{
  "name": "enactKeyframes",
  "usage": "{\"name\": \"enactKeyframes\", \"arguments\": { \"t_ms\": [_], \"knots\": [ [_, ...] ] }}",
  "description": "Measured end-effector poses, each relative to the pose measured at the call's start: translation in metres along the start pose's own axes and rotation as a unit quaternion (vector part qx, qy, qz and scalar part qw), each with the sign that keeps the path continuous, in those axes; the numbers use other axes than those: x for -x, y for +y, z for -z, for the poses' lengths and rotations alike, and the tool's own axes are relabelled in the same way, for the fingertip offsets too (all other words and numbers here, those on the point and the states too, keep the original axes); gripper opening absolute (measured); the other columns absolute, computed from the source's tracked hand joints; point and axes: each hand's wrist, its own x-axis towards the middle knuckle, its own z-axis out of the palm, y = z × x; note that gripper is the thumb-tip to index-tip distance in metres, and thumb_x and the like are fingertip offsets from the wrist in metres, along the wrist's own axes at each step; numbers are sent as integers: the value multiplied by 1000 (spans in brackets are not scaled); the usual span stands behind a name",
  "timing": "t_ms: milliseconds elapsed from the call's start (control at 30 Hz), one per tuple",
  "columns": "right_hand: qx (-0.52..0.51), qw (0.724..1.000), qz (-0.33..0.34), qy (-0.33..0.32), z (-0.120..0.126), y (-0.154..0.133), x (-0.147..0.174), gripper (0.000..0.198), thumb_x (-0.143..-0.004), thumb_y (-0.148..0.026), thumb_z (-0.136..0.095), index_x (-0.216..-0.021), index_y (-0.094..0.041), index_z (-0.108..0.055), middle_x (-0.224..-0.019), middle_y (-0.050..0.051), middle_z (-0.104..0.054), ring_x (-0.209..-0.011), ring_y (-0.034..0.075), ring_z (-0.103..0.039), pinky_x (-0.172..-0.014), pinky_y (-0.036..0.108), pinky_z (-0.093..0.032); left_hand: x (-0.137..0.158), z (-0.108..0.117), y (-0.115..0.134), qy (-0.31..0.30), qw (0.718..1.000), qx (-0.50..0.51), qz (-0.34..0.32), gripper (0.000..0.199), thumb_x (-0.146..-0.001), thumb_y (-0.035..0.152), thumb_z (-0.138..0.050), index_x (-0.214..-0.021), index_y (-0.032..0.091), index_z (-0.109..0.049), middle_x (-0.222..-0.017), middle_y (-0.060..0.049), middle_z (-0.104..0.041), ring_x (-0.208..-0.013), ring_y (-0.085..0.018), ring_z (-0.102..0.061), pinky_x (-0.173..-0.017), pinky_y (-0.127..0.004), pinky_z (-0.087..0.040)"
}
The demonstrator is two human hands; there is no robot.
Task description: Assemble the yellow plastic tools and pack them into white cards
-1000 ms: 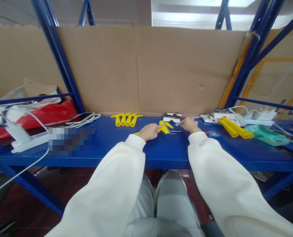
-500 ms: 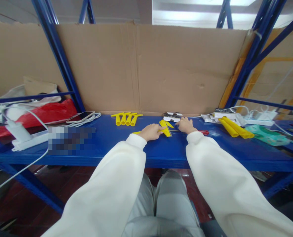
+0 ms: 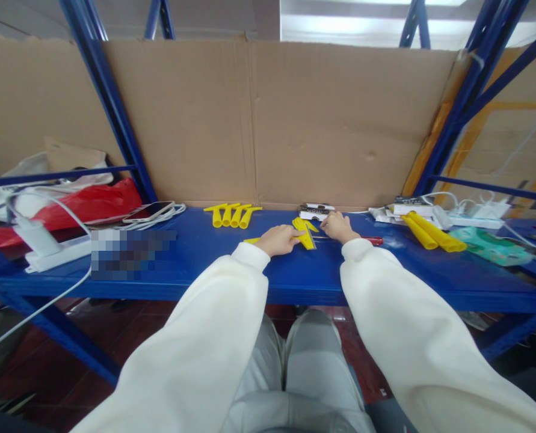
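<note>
The yellow T-shaped scraper-like tool [image 3: 304,239] is located on the blue counter [image 3: 204,258], centre, with its handle pointing left. The left hand [image 3: 277,240] grips it, fingers closed around the handle. The right hand [image 3: 338,227] is positioned just beside the tool's head; whether its fingers pinch anything cannot be determined. A red-handled screwdriver [image 3: 374,240] lies alongside. Four yellow T-shaped pieces [image 3: 233,216] stand farther left, in a row.

Single head-worn view, facing forward and down, sleeves [image 3: 195,325] close at bottom, counter [image 3: 204,258] mid-frame, cardboard [image 3: 340,120] across upper half
</note>
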Motion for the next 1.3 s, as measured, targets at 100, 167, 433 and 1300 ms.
{"name": "enactKeyframes", "arguments": {
  "t_ms": [100, 167, 433, 1300],
  "knots": [
    [-26, 999, -14, 15, -5, 2, -5, 25, -85, -18, -59, -97, -21, -81, -119, 17, -67, -121, 34, -53, -100, 48, -44, 0, 0, 1, -4, 1000, -2, 1, 42, -98, 30, -51, -138, 31, -62, -127, -8, -69, -118, -26, -65, -99, -32, -49],
    [-48, 998, -35, 17, -9, 4, -10, 20, -82, -17, -63, -89, -22, -81, -111, 16, -71, -117, 33, -58, -98, 46, -46, 0, 1, 1, -7, 1000, -3, 1, 43, -98, 30, -51, -139, 31, -61, -126, -8, -69, -118, -26, -65, -99, -32, -49],
    [-142, 984, -104, -18, -13, 6, -18, 6, -69, -18, -74, -64, -21, -74, -87, 11, -75, -101, 31, -69, -93, 44, -50, 1, 1, 3, 1, 1000, -3, -9, 41, -98, 30, -52, -137, 31, -63, -126, -8, -69, -118, -26, -65, -99, -34, -50],
    [-213, 968, 112, 74, -19, -22, -11, 9, -79, -17, -61, -74, -19, -68, -93, 5, -66, -98, 19, -57, -95, 35, -45, 4, 6, 7, -10, 999, -36, -30, 42, -99, 28, -47, -139, 29, -61, -123, -9, -69, -118, -26, -64, -97, -32, -49]
  ]
}}
